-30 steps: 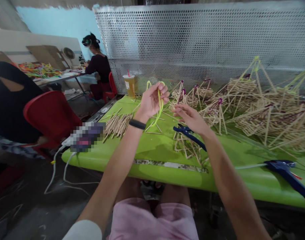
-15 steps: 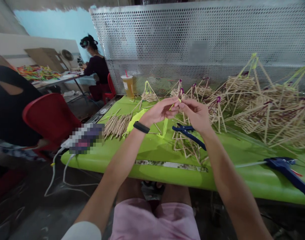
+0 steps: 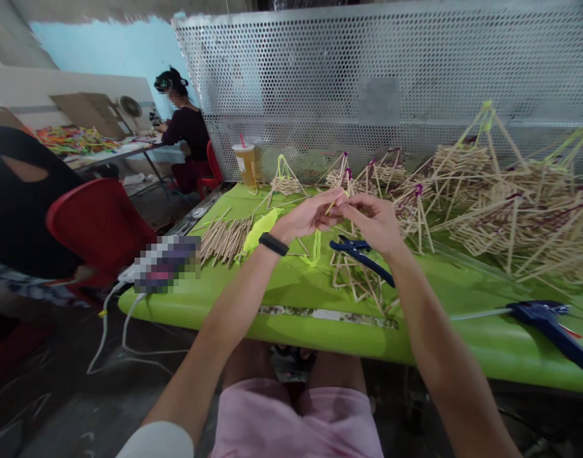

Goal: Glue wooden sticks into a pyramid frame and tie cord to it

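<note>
Above the green-covered table [image 3: 234,305], my left hand [image 3: 310,215] and my right hand [image 3: 372,221] meet with their fingertips together. Both are closed in a pinch on a thin yellow cord [image 3: 330,207], part of which is hidden by the fingers. Below them a loose bunch of the same cord [image 3: 315,249] hangs down to the table. Blue-handled pliers [image 3: 363,257] lie beneath my right hand, across a zigzag frame of thin sticks [image 3: 356,280]. To the left are a bright yellow bundle [image 3: 261,229] and a pile of loose sticks [image 3: 224,240].
Tied stick structures [image 3: 511,216] crowd the right side. A blue glue gun [image 3: 544,318] lies at the right front edge. A drink cup [image 3: 245,166] stands before the perforated metal panel [image 3: 310,83]. Two people sit to the left, near red chairs [image 3: 100,222].
My fingers have shifted slightly around the yellow cord, and my left wrist has turned a little. The pliers, sticks and bundle stay where they were.
</note>
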The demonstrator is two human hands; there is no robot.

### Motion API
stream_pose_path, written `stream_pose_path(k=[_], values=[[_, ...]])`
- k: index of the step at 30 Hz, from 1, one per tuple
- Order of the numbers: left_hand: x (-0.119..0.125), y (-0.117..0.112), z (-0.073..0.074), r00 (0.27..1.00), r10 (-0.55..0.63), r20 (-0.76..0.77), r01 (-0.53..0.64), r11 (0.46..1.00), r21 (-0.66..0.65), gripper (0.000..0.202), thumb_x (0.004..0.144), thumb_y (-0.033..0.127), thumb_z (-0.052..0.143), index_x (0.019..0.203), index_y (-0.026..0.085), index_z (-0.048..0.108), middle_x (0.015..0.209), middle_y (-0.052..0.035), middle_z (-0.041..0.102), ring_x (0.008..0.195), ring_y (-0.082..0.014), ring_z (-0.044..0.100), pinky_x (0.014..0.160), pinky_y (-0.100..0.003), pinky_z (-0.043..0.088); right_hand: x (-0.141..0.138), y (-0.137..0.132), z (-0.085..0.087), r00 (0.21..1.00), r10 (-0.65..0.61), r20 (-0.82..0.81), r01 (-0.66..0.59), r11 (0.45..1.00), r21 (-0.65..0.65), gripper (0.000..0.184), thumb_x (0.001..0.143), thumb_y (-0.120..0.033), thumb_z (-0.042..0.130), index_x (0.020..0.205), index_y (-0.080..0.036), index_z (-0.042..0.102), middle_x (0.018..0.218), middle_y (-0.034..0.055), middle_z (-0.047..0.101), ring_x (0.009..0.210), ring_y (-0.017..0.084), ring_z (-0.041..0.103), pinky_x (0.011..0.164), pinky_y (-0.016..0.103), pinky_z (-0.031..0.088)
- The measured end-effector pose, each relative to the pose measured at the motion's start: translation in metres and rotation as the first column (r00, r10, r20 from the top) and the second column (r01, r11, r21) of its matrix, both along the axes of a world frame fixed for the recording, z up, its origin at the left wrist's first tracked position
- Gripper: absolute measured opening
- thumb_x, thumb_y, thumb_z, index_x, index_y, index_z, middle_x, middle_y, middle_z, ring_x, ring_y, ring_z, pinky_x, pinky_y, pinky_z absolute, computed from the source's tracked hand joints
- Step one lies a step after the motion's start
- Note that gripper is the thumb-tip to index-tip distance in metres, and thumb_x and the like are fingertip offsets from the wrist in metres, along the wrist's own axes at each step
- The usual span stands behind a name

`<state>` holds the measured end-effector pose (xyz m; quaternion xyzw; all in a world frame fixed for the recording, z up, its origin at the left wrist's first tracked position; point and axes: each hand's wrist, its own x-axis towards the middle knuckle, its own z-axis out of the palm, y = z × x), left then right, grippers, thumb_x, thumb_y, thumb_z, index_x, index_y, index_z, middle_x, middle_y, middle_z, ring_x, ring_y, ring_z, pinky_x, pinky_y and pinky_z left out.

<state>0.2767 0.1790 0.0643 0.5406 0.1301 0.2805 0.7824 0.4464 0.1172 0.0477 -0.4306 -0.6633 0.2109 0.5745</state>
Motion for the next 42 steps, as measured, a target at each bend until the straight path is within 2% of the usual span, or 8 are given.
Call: stream_pose_path(k=[6, 11, 16, 21, 28, 35, 38, 42], values=[[0.002, -0.005, -0.001, 0.998, -0.035, 0.045, 0.037, 0.999, -0.039, 0.037, 0.103, 0.041, 0.069, 0.078, 0.02, 0.049, 0.066, 0.0059, 0.039, 0.045, -0.0056, 0.038, 0.037, -0.017, 0.02, -0.004, 0.001, -0.003, 0.985, 0.056, -0.164, -0.081, 0.985, -0.15, 0.032, 0.079, -0.057, 0.083, 0.082, -0.027, 0.071, 0.078, 0.0018, 0.073, 0.074, 0.019, 0.066, 0.064, 0.033, 0.052], [0.005, -0.008, 0.001, 0.997, -0.065, 0.046, 0.068, 0.996, -0.064, 0.038, 0.104, 0.041, 0.068, 0.078, 0.02, 0.048, 0.066, 0.006, 0.038, 0.045, -0.0055, 0.039, 0.036, -0.017, 0.021, -0.005, 0.002, -0.004, 0.951, 0.116, -0.286, -0.172, 0.969, -0.177, 0.032, 0.076, -0.054, 0.082, 0.082, -0.027, 0.066, 0.088, 0.0027, 0.075, 0.087, 0.022, 0.073, 0.072, 0.035, 0.056], [0.005, -0.008, 0.001, 0.994, -0.097, 0.052, 0.098, 0.995, -0.018, 0.039, 0.102, 0.037, 0.071, 0.076, 0.02, 0.047, 0.069, 0.0046, 0.042, 0.045, -0.0053, 0.038, 0.037, -0.017, 0.022, -0.004, 0.001, -0.002, 0.944, 0.127, -0.304, -0.192, 0.961, -0.196, 0.037, 0.075, -0.06, 0.076, 0.076, -0.027, 0.058, 0.089, 0.0048, 0.075, 0.099, 0.027, 0.075, 0.082, 0.04, 0.058], [0.006, -0.009, -0.001, 0.995, -0.096, 0.009, 0.096, 0.995, 0.017, 0.042, 0.105, 0.031, 0.066, 0.07, 0.019, 0.046, 0.066, 0.0058, 0.036, 0.044, -0.0048, 0.032, 0.038, -0.018, 0.021, 0.0, -0.003, 0.005, 0.938, 0.176, -0.299, -0.242, 0.949, -0.201, 0.038, 0.078, -0.064, 0.07, 0.078, -0.028, 0.059, 0.091, 0.0087, 0.077, 0.099, 0.03, 0.073, 0.085, 0.046, 0.058], [0.012, -0.007, -0.004, 0.997, -0.035, 0.067, 0.033, 0.999, 0.03, 0.043, 0.106, 0.033, 0.065, 0.07, 0.018, 0.046, 0.067, 0.0056, 0.034, 0.046, -0.0045, 0.03, 0.041, -0.019, 0.019, -0.001, 0.004, 0.001, 0.931, 0.191, -0.313, -0.253, 0.952, -0.173, 0.041, 0.082, -0.068, 0.073, 0.083, -0.029, 0.061, 0.092, 0.0064, 0.075, 0.102, 0.028, 0.072, 0.084, 0.043, 0.058], [0.015, -0.003, -0.008, 0.997, -0.044, 0.061, 0.044, 0.999, 0.009, 0.042, 0.108, 0.036, 0.061, 0.073, 0.019, 0.047, 0.067, 0.005, 0.036, 0.048, -0.0061, 0.034, 0.043, -0.019, 0.026, 0.015, 0.013, -0.003, 0.956, 0.096, -0.276, -0.147, 0.975, -0.169, 0.051, 0.087, -0.082, 0.064, 0.091, -0.031, 0.061, 0.098, 0.0046, 0.074, 0.107, 0.026, 0.071, 0.082, 0.039, 0.06], [0.013, 0.002, -0.012, 0.993, -0.094, 0.065, 0.092, 0.995, 0.034, 0.041, 0.11, 0.033, 0.058, 0.073, 0.019, 0.05, 0.066, 0.0041, 0.04, 0.049, -0.0075, 0.04, 0.046, -0.019, 0.034, 0.022, 0.017, -0.004, 0.933, 0.071, -0.352, -0.13, 0.981, -0.146, 0.049, 0.086, -0.078, 0.071, 0.09, -0.031, 0.063, 0.098, 0.0032, 0.073, 0.101, 0.024, 0.071, 0.076, 0.036, 0.06], [0.008, 0.015, -0.019, 0.985, -0.171, 0.009, 0.17, 0.984, 0.051, 0.038, 0.111, 0.028, 0.056, 0.075, 0.018, 0.052, 0.07, 0.0001, 0.05, 0.06, -0.0105, 0.055, 0.059, -0.022, 0.051, 0.032, 0.024, -0.005, 0.872, 0.047, -0.486, -0.125, 0.984, -0.129, 0.046, 0.08, -0.071, 0.084, 0.091, -0.03, 0.065, 0.088, -0.0002, 0.069, 0.086, 0.02, 0.07, 0.068, 0.032, 0.058]])
